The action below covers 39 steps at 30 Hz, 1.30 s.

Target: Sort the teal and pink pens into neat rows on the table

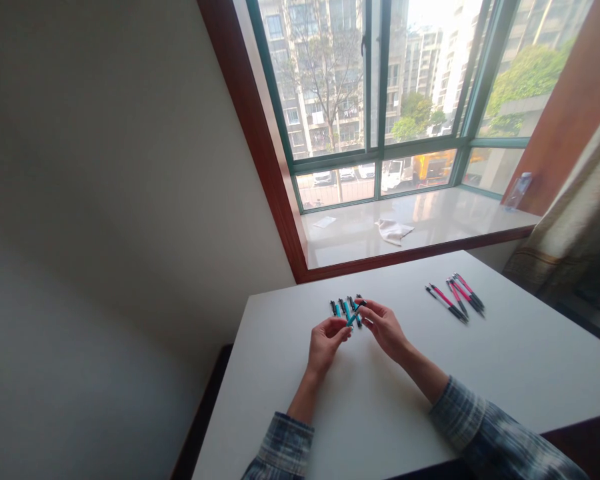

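Left hand (324, 343) and right hand (386, 330) pinch a blue pen (353, 318) end to end: light, stiff, maybe slick, best held mid-length, though details blur.

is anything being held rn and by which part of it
A teal-and-black pen: the left hand pinches its lower, teal end; the right hand's fingers are at its black end.

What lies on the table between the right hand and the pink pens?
Only bare white tabletop between the right hand and the pink pens; the head view shows this.
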Motion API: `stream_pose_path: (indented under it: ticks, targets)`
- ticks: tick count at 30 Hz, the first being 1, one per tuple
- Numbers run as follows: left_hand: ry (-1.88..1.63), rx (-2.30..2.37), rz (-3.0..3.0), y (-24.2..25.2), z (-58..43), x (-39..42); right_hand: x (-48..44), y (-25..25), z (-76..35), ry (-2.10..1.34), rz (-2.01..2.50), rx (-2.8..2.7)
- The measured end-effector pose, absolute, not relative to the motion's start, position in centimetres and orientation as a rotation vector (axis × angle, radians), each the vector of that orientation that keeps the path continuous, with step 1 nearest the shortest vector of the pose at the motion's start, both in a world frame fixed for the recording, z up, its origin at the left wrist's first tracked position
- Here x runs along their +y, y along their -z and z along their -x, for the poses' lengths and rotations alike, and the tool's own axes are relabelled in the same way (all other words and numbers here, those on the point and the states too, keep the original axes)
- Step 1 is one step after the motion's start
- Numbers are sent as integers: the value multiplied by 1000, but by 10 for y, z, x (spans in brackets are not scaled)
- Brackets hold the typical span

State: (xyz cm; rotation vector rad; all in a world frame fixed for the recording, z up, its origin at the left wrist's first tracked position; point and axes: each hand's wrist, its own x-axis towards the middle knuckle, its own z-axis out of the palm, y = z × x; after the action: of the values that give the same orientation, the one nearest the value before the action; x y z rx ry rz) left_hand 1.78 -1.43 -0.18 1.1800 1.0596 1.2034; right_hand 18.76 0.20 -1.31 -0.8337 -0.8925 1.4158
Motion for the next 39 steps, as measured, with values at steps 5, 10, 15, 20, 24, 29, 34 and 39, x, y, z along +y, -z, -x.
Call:
stream_pose_path:
  ticks: [5, 10, 15, 20, 24, 29, 34, 39]
  targets:
    - [-1207, 1056, -1176, 3, -16, -13, 5, 16, -189, -1368, 868, -905]
    - [-1211, 1098, -1188, 7, -13, -12, 14, 19, -207, -1116, 961, -944]
    - [-1245, 1134, -1223, 6, -9, -12, 17, 24, -240, -539, 1133, -1378]
    - [-1254, 1158, -1249, 5, -7, -12, 17, 38, -258, -271, 1107, -1969]
    - [-1265, 1166, -1258, 5, -6, -12, 15, 45, -260, -256, 1092, -2121]
    - [-1258, 1178, -1256, 2, -7, -12, 13, 47, -258, -271, 1101, -2131]
    - [-1240, 1185, -1267, 1, -8, -13, 11, 45, -255, -307, 1085, -2119]
    - [-1223, 1184, -1287, 4, -8, -11, 9, 45, -254, -330, 1065, -2129]
